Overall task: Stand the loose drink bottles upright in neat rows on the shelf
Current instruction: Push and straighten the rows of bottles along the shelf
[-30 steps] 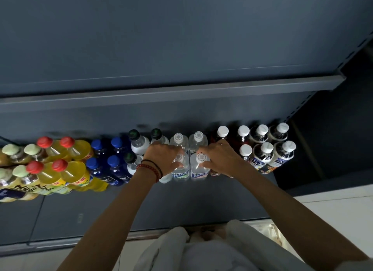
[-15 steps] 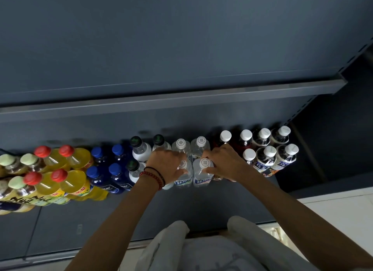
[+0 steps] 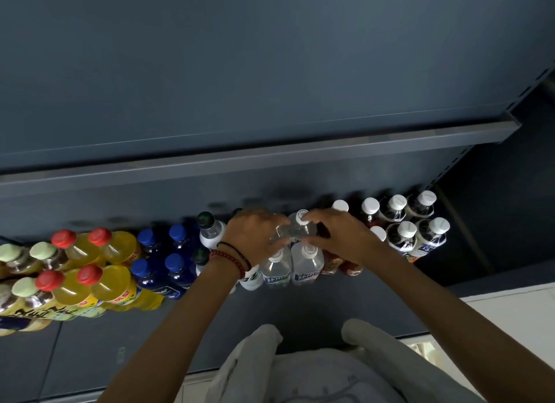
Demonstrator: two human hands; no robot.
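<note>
Both hands are gripping the rear clear plastic water bottle with a white cap (image 3: 301, 219), having moved back from the front-row caps.

The left hand (image 3: 255, 237) and the right hand (image 3: 339, 237) are curling their fingers round its neck and shoulder from either side. Half a second ago they were resting on the two front clear water bottles (image 3: 307, 264), which are standing upright just in front. The gripped bottle is standing in the back row, midway along the dark grey metal shelf (image 3: 300, 309). To its right, white-capped bottles of dark red drink (image 3: 370, 206) are standing in rows. To its left are dark-capped bottles with white bodies (image 3: 210, 231), blue bottles with blue caps (image 3: 147, 272), red-capped bottles holding yellow drink (image 3: 111, 285) and pale-green-capped bottles (image 3: 24, 288).
</note>
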